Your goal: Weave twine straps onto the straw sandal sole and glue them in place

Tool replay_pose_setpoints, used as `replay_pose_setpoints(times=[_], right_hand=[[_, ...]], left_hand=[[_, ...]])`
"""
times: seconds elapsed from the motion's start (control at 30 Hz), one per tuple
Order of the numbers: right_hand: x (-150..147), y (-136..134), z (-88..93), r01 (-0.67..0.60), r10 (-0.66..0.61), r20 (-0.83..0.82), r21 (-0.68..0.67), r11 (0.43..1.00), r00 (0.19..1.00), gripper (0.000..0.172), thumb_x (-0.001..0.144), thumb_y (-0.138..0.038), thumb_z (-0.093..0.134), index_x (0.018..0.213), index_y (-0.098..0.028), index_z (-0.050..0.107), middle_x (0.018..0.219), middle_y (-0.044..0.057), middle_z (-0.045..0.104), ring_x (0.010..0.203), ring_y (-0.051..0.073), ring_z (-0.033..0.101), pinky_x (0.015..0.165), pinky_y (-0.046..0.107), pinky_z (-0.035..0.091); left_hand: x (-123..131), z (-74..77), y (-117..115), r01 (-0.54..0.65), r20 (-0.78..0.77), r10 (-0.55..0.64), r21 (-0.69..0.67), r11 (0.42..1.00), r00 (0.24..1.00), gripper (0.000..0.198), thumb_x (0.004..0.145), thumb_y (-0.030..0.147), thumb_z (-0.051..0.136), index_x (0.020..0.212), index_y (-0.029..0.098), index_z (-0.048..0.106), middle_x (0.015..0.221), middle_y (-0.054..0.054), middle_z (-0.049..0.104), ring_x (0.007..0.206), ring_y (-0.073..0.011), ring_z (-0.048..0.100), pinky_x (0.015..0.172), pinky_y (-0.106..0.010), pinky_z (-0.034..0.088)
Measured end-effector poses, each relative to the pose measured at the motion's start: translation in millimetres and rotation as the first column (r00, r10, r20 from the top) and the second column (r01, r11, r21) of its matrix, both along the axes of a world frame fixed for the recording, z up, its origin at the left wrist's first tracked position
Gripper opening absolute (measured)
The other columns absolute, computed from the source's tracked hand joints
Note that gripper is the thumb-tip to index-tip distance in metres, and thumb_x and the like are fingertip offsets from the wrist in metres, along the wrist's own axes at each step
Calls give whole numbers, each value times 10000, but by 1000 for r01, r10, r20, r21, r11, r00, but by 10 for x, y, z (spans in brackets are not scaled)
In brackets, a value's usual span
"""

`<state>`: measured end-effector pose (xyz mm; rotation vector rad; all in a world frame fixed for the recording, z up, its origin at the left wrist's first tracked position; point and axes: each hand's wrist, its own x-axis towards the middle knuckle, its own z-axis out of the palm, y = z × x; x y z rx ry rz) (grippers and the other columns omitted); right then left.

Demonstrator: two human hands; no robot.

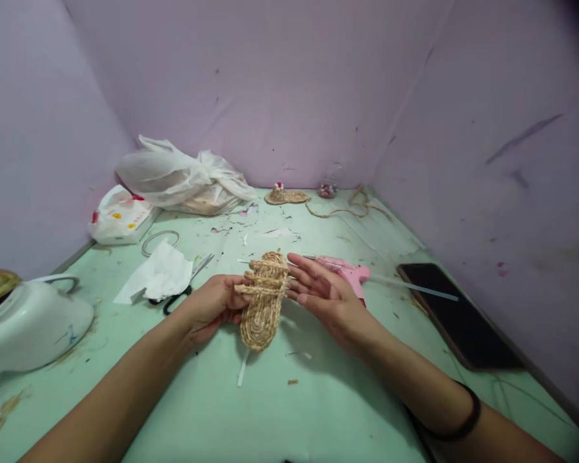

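Note:
A small slipper of braided straw cord, with several braided strips across its upper half, is held above the table. My left hand grips its left edge, thumb by the lowest strip. On the other side, my right hand has its fingers stretched out and spread, the tips close to or touching the slipper's right edge. Just behind the right hand lies a pink hot glue gun, partly hidden, with a long clear glue stick pointing right. Black-handled scissors rest left of my left hand, partly under crumpled white paper.
Along the back are a tied white plastic bag, a finished-looking straw slipper, a small jar of beads and loose cord. A phone lies right; a white pot-like vessel stands left. Walls enclose the table.

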<state>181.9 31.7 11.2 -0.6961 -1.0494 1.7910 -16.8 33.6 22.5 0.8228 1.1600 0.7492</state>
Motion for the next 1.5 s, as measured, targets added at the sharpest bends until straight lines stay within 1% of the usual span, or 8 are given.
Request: replay_pose_setpoints(times=[0.2,0.7,0.8,0.97,1.17,1.27,1.4,1.5], right_hand=[[-15,-22,24,-5,4,-42,-21,1000,999,475,626,-141,715,1071,-223,570,1195,76,574,1116,222,531,975,408,396],[-84,-17,-98,87,-120,-103,-273,958,987,173,561,-207,775,647,-162,632,688,-6,656,671,118,624,761,279,477],[-101,-26,-68,70,-111,-122,-299,952,986,147,609,-179,716,729,-164,632,730,12,668,683,137,633,756,300,482],[-139,-70,-32,130,-169,-128,-264,956,977,446,593,-97,648,1022,-194,575,954,56,679,878,204,632,824,370,458],[-137,-86,-91,157,-157,46,-12,987,987,608,561,-38,629,1133,-228,553,1138,55,623,1076,230,543,953,400,383],[-121,-63,-108,180,-178,93,-12,984,980,567,557,-56,634,1096,-224,574,1113,55,636,1049,234,562,935,408,401],[-99,-39,-89,201,-190,129,-79,976,973,519,540,-86,648,1045,-204,610,1040,57,669,1033,247,575,909,400,420],[-94,-48,-80,158,-147,162,-58,986,976,537,548,-71,619,1069,-202,616,1035,51,674,1043,247,572,916,394,416]], left_hand=[[23,38,-12,-4,-20,3,-22,1000,1000,190,552,100,691,729,114,625,638,-1,558,533,-87,468,484,-205,338],[125,2,-74,16,17,-16,6,1000,1000,184,594,91,667,771,92,616,666,-20,565,517,-67,450,456,-177,325],[151,-3,-81,-28,40,26,28,999,999,178,574,123,693,716,91,590,630,-11,554,489,-64,443,430,-174,327],[141,-10,-67,-96,69,92,59,994,993,182,537,134,713,657,90,584,557,7,552,440,-63,468,434,-189,385],[135,4,-85,-2,74,-4,84,997,997,175,534,132,708,677,86,617,613,-25,601,530,-98,550,537,-227,462],[147,30,-96,47,29,-49,68,997,998,206,533,95,650,737,83,630,682,-52,616,563,-116,561,537,-241,462],[141,90,-99,-159,-160,198,232,960,967,371,558,127,621,928,127,594,873,-60,592,566,-111,532,466,-238,423],[121,111,-103,-102,-201,186,365,925,962,351,631,234,638,970,161,588,923,-55,584,639,-125,539,550,-260,451]])
